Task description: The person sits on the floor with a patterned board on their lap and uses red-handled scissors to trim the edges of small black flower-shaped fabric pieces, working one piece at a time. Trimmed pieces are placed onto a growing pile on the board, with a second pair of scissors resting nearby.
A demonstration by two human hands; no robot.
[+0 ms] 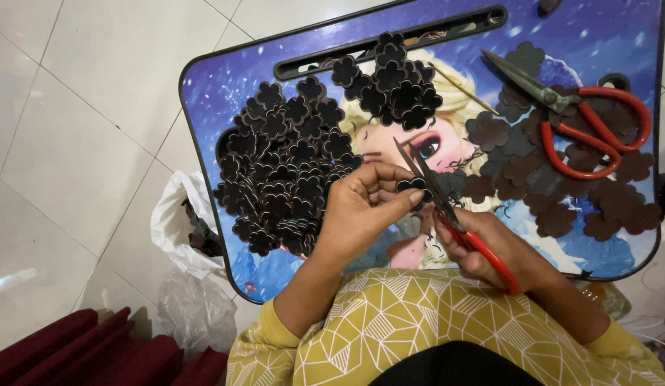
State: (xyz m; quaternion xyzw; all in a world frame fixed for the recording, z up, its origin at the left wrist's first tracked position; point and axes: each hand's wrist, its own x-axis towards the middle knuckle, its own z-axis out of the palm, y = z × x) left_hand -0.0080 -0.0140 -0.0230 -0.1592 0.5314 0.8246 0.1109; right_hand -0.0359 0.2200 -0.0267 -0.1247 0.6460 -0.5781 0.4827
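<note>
My left hand (365,207) pinches a small dark flower-shaped cutout (412,185) between thumb and fingers. My right hand (500,246) grips red-handled scissors (447,211), whose open blades reach up beside the cutout. Both hands hover over a blue lap table (225,78) printed with a cartoon face. A large heap of dark flower-shaped pieces (289,164) covers the table's left half. A looser pile of brown flower shapes (561,186) lies on its right half.
A second pair of red-handled scissors (583,121) rests on the brown pile at the right. A thin stick (461,88) lies near the table's top slot. White plastic bags (179,236) with scraps sit on the tiled floor, beside a dark red cushion (96,350).
</note>
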